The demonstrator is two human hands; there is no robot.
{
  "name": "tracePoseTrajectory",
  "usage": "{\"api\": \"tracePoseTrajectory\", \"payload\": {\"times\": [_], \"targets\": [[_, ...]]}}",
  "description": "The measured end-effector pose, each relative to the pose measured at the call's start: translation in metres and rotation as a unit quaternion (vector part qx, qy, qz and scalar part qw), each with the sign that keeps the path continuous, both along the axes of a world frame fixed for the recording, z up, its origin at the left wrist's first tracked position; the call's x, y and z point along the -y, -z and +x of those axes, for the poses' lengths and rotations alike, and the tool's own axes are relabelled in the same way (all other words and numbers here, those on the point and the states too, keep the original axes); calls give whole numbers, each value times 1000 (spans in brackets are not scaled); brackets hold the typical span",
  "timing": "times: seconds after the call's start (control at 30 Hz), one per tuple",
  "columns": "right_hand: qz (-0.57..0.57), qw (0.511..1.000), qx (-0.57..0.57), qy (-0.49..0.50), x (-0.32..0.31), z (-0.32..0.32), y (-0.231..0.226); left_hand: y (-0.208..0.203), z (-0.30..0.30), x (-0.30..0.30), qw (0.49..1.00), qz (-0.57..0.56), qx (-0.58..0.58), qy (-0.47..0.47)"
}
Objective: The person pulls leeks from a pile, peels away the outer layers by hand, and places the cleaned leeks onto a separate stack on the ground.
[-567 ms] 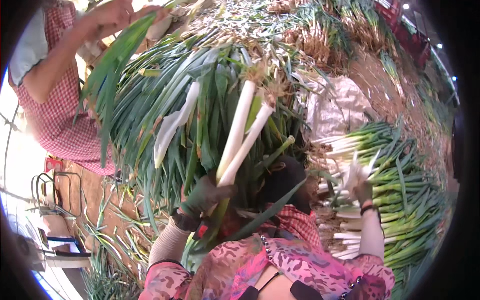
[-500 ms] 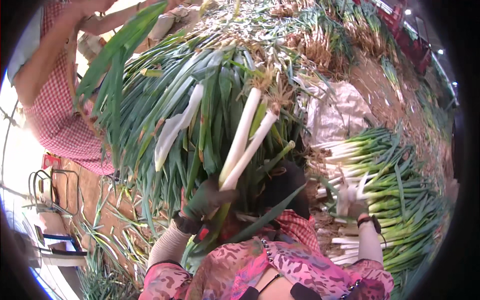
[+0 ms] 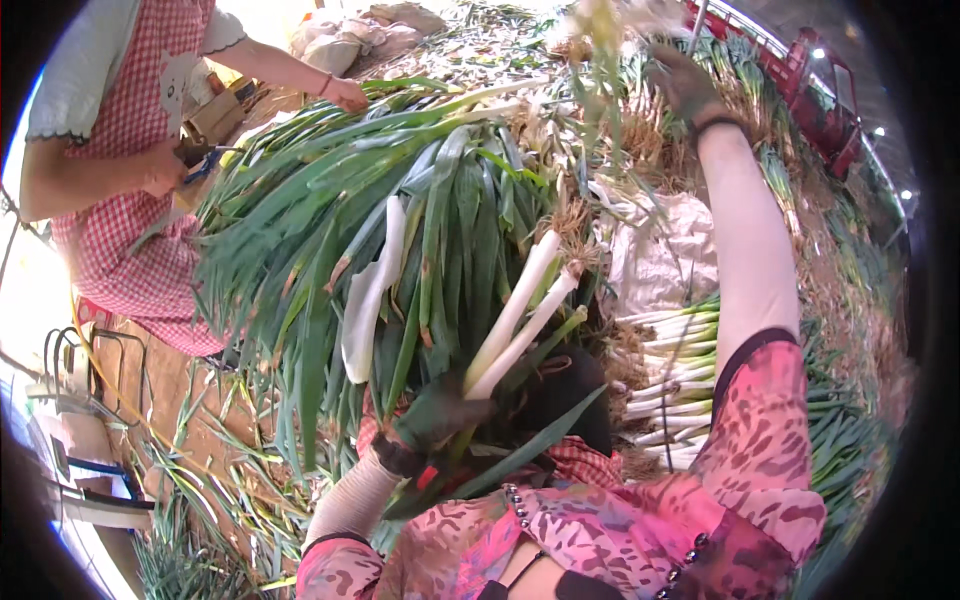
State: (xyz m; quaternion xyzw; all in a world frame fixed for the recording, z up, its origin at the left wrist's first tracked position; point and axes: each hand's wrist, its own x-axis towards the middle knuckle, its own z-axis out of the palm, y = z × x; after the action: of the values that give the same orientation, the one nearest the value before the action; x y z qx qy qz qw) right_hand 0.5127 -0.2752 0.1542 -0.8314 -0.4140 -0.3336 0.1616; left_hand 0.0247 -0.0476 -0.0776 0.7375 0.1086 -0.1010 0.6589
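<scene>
My left hand (image 3: 440, 412), in a dark glove, is closed around two leeks (image 3: 520, 320). Their white shafts slant up and to the right, and the stringy roots are at the top ends. My right hand (image 3: 690, 88), also gloved, is stretched out at the far right with its fingers extended. Just beyond its fingertips are blurred pale strips (image 3: 640, 18), which look like leek peelings. A large heap of leeks with long green leaves (image 3: 400, 230) lies in front of me, a loose white peel (image 3: 372, 300) hanging on it.
Cleaned leeks (image 3: 670, 370) lie in a row at my right, partly behind my arm. A whitish sack (image 3: 665, 245) lies beyond them. At the left, a co-worker in a checked apron (image 3: 120, 230) reaches over the heap, near a metal frame (image 3: 100, 370). Leaf scraps (image 3: 220, 440) litter the floor.
My right hand has swung from the cleaned leeks up to the far right, with pale strips flying past it. The co-worker has straightened back from the heap. My left hand keeps its two leeks.
</scene>
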Motion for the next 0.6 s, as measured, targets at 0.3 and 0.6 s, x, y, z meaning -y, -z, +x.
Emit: {"api": "tracePoseTrajectory", "payload": {"times": [0.3,0.6], "targets": [[-160,906,-163,-357,-69,-250,84,-17,0,1,1000,-11,4,4],[-302,908,72,-282,3,-334,129,-85,31,58,977,-37,-12,208]]}}
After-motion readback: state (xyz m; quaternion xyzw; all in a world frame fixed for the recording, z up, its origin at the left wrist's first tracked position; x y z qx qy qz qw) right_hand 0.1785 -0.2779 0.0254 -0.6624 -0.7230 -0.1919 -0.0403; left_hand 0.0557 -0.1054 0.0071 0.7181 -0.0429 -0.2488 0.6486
